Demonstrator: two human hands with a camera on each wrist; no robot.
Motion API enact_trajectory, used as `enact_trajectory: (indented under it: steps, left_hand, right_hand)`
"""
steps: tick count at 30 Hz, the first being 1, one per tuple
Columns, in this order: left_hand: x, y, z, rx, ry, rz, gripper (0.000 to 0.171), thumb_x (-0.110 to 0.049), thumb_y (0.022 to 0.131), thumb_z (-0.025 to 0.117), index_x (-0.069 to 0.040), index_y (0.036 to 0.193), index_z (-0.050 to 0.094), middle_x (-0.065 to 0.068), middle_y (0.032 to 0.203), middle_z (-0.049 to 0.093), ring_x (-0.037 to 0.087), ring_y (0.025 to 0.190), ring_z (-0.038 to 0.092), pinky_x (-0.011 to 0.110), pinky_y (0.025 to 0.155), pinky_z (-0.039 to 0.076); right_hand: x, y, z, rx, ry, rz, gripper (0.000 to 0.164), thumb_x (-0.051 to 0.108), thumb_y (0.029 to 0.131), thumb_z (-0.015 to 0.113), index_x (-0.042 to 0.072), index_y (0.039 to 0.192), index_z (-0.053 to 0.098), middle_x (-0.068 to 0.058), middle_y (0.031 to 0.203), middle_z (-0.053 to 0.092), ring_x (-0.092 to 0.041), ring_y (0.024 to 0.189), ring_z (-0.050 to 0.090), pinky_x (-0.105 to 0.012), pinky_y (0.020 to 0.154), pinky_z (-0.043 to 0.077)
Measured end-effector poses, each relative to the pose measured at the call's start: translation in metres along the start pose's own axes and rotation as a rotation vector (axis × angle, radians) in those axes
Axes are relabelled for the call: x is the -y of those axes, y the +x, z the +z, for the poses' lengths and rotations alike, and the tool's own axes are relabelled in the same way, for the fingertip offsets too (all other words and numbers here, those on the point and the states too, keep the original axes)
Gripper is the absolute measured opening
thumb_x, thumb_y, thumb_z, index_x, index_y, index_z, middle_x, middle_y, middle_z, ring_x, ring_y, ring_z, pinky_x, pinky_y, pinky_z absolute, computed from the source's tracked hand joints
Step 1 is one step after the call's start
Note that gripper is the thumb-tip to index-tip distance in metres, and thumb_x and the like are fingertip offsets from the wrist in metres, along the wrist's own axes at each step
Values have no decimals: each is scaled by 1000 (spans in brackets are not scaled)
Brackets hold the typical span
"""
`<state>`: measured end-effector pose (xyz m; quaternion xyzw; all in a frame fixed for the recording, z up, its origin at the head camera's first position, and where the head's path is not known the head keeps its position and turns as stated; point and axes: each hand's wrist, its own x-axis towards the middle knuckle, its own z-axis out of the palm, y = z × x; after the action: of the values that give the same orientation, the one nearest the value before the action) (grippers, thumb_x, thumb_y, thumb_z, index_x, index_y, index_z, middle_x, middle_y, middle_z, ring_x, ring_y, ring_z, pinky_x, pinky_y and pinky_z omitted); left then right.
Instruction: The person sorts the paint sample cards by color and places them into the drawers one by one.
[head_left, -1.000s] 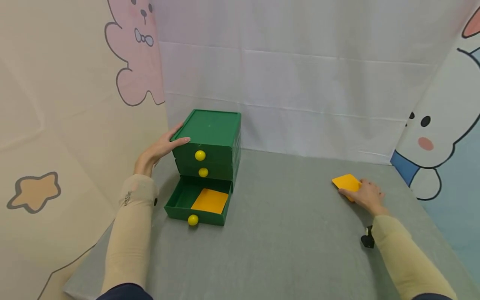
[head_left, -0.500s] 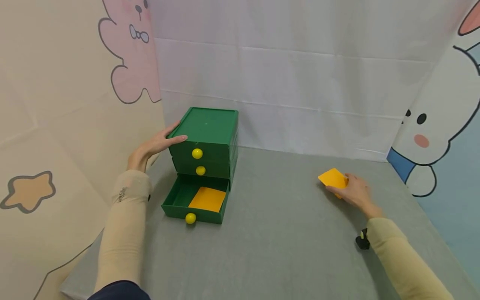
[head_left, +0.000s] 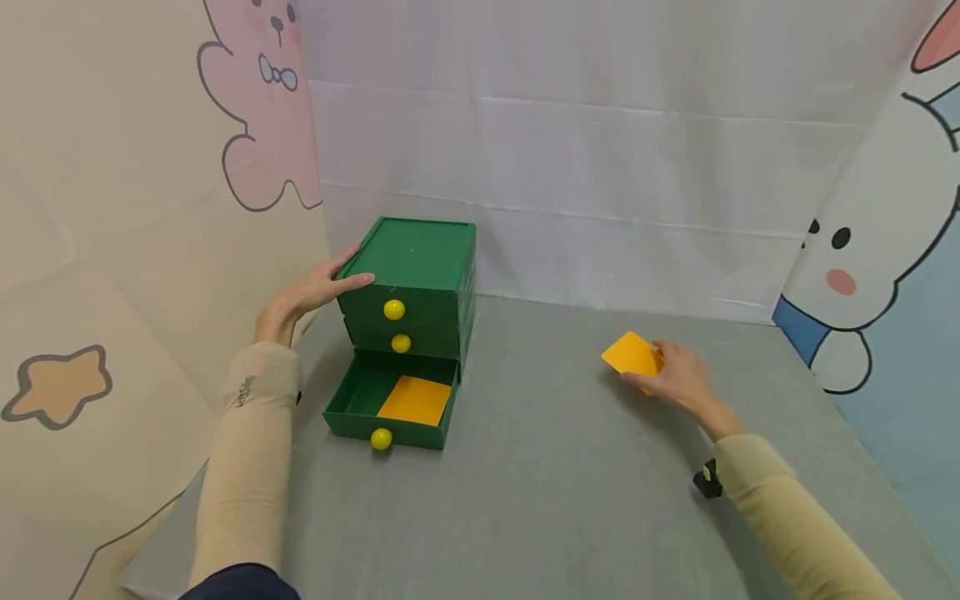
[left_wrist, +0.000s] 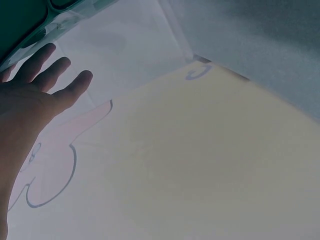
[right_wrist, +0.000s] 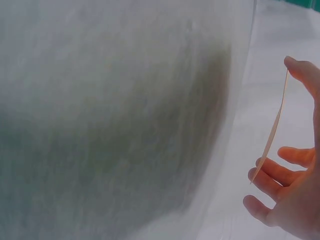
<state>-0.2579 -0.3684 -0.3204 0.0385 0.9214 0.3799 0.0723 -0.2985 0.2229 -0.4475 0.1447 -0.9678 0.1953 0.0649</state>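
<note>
A small green drawer cabinet point(head_left: 420, 254) with yellow knobs stands at the left in the head view. My left hand point(head_left: 311, 292) rests on its upper left corner, thumb along the top's front edge; the left wrist view shows the other fingers point(left_wrist: 72, 90) straight against its side. The bottom drawer point(head_left: 420, 435) is pulled out, and a flat orange-yellow card point(head_left: 415, 400) lies in it. On the right, my right hand point(head_left: 681, 380) holds a second orange-yellow card point(head_left: 632, 353) by its edges, between thumb and fingertips. That card shows edge-on and slightly bowed in the right wrist view.
Grey cloth covers the table point(head_left: 540, 483). A white curtain point(head_left: 585, 167) hangs behind it, and printed cartoon sheets close off both sides. The two upper drawers, with yellow knobs point(head_left: 394, 309), are closed. A black wrist camera point(head_left: 707, 481) sits by my right sleeve.
My right hand has carried its card leftward over the table, toward the cabinet. The left hand stays on the cabinet, and the drawer with its card is unchanged. The head view shifted slightly.
</note>
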Motion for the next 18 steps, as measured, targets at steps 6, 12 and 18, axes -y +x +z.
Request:
enact_trajectory:
  steps: [6, 12, 18]
  left_hand:
    - [1, 3, 1, -6, -2, 6, 86, -58, 93, 49, -33, 156, -4, 5, 164, -5, 39, 150, 0, 70, 114, 9]
    - [1, 5, 1, -8, -7, -7, 86, -59, 93, 49, -34, 155, -4, 3, 164, -6, 39, 151, 0, 71, 114, 8]
    - [-11, -6, 2, 4, -38, -15, 84, -52, 95, 50, -32, 156, -5, 7, 164, -7, 40, 150, -1, 71, 113, 7]
  right_hand:
    - [21, 0, 3, 3, 3, -54, 89, 56, 77, 70, -5, 137, 46, -28, 132, 53, -45, 117, 46, -62, 94, 34]
    - [39, -1, 6, 15, 19, -111, 88, 55, 76, 73, -3, 136, 47, -27, 130, 55, -43, 116, 49, -60, 95, 35]
    - [58, -3, 13, 12, 19, -167, 84, 54, 74, 74, -2, 132, 52, -23, 127, 58, -40, 112, 51, -57, 92, 37]
